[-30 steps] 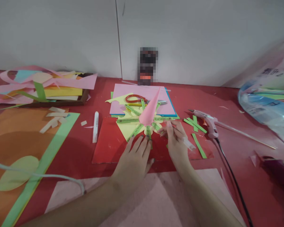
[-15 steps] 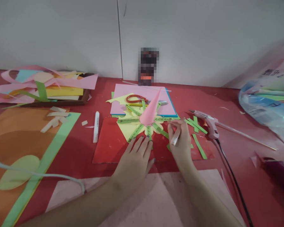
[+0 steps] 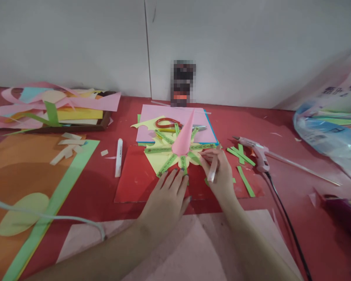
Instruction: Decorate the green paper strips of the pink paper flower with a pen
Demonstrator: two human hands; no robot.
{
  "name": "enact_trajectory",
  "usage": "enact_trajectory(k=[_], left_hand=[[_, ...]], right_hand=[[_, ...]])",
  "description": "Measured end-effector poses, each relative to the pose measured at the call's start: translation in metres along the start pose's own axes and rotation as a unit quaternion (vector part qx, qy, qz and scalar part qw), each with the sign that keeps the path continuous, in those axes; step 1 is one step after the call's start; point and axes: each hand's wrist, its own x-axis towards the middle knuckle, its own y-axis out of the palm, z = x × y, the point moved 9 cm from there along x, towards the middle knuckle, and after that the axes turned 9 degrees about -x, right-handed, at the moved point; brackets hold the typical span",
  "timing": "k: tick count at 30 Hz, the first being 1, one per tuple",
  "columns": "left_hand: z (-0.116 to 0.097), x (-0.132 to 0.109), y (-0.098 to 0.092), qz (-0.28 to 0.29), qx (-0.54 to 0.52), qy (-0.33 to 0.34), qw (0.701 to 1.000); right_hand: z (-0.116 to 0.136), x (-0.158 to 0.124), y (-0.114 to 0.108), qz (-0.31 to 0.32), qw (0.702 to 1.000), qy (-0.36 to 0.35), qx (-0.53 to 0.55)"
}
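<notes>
A pink paper cone [image 3: 183,137] stands in the middle of a pale yellow paper flower [image 3: 152,159]. Green paper strips with dark drawn marks spread out from the cone's base. My left hand [image 3: 166,199] lies flat, fingers stretched, with its fingertips on the ends of the lower strips. A pale pink marker [image 3: 213,171] is in my right hand [image 3: 222,177], gripped between thumb and fingers. That hand rests at the right end of the lower-right green strip [image 3: 194,158]; the marker's tip is hidden by the fingers.
Right of the flower lie loose green strips [image 3: 245,181] and a pink glue gun [image 3: 261,156] with a black cord. Red-handled scissors [image 3: 166,121] lie behind the cone. A white marker [image 3: 119,158] and a box of paper scraps [image 3: 107,120] are on the left.
My right hand has moved left with the marker, closer to the cone, onto the lower-right strip. The cone leans slightly less to the right. My left hand has stayed in place.
</notes>
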Motion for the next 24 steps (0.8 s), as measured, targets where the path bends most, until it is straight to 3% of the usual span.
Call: enact_trajectory(k=[15, 24], left_hand=[[-0.002, 0.000, -0.003, -0.010, 0.006, 0.001, 1.000], [0.002, 0.000, -0.007, -0.022, 0.000, -0.020, 1.000]], right_hand=[[-0.018, -0.004, 0.013, 0.006, 0.968, 0.125, 0.216], [-0.012, -0.002, 0.007, -0.015, 0.994, 0.048, 0.098]])
